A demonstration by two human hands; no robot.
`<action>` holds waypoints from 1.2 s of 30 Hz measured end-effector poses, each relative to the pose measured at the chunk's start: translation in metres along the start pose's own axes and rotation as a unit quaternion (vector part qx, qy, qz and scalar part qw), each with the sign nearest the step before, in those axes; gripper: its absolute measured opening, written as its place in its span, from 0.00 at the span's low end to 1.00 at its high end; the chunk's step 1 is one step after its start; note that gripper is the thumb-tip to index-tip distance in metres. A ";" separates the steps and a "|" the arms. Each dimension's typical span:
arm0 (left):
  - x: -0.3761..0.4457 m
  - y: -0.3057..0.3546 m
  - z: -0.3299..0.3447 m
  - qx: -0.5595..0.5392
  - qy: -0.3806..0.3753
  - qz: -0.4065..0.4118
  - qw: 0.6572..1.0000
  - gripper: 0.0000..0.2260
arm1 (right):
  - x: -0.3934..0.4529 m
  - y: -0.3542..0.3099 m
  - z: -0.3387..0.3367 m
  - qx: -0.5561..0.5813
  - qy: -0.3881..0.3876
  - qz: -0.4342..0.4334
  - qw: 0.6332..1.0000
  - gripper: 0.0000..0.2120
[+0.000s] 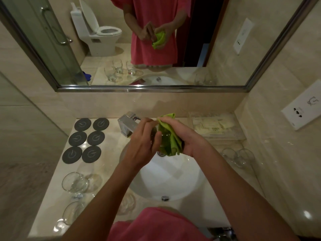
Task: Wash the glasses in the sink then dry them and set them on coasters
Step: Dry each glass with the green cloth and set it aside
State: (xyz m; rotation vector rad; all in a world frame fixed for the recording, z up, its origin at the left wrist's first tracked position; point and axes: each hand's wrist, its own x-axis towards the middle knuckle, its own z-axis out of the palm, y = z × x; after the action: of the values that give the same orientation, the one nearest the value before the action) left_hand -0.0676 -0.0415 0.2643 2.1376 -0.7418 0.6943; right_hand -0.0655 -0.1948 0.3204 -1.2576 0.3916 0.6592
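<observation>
**Wet glass over a hard basin**

Pink shirt hem (156, 223) lowest in view, forearms reaching over the round white ceramic sink (170, 181). The left hand (142, 145) grasps a clear drinking glass (159, 138) above the drain; the right hand (187, 138) clenches a bright green microfibre cloth (169, 136) against it. A slick wall could slip and shatter below. Six dark round coasters (86, 140) wait unused on the glossy beige marble counter (111, 140), beneath a wide mirror (156, 40).
</observation>
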 end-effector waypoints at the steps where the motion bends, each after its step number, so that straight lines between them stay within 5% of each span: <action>1: 0.000 -0.003 0.000 0.012 0.003 0.027 1.000 0.14 | -0.001 -0.003 0.001 0.011 -0.008 0.012 1.000 0.16; 4: 0.005 -0.003 0.003 -0.004 0.043 0.019 0.999 0.13 | 0.004 -0.003 0.009 0.025 0.018 -0.010 0.999 0.15; 6: 0.011 0.007 0.006 -0.067 0.087 -0.092 0.990 0.10 | 0.012 0.006 0.018 0.012 0.096 -0.106 0.990 0.18; 9: 0.022 0.017 0.006 -0.222 0.117 -0.307 0.918 0.12 | 0.020 0.028 0.031 -0.085 0.233 -0.260 0.933 0.27; 11: 0.027 0.014 0.004 -0.291 0.079 -0.425 0.853 0.18 | 0.020 0.040 0.034 -0.151 0.255 -0.346 0.890 0.30; 15: 0.033 -0.001 -0.006 -0.369 -0.102 -0.628 0.678 0.16 | 0.024 0.060 0.014 -0.273 0.200 -0.534 0.774 0.36; 19: 0.028 0.001 -0.015 -0.404 -0.224 -0.639 0.616 0.17 | 0.026 0.060 -0.020 -0.424 0.088 -0.639 0.635 0.39; 21: 0.026 0.010 -0.016 -0.416 -0.203 -0.644 0.609 0.19 | 0.025 0.053 -0.027 -0.445 0.058 -0.646 0.618 0.38; 24: 0.027 0.018 -0.008 -0.384 -0.125 -0.636 0.658 0.21 | 0.022 0.049 -0.016 -0.362 0.097 -0.566 0.734 0.31; 29: 0.019 0.022 -0.002 -0.205 0.019 -0.431 0.879 0.20 | 0.017 0.043 0.008 -0.184 0.173 -0.321 0.913 0.23; 33: 0.013 0.022 -0.002 -0.102 0.035 -0.265 0.958 0.16 | 0.014 0.022 0.003 -0.094 0.061 -0.072 0.991 0.26; 36: 0.011 0.019 -0.005 0.013 0.009 -0.070 0.997 0.12 | 0.004 0.008 -0.005 -0.033 -0.034 0.029 0.998 0.24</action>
State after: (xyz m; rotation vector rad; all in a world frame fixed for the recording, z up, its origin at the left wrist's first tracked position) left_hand -0.0744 -0.0512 0.2837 2.1810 -0.5702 0.6499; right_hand -0.0668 -0.1977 0.3105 -1.2873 0.3537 0.7681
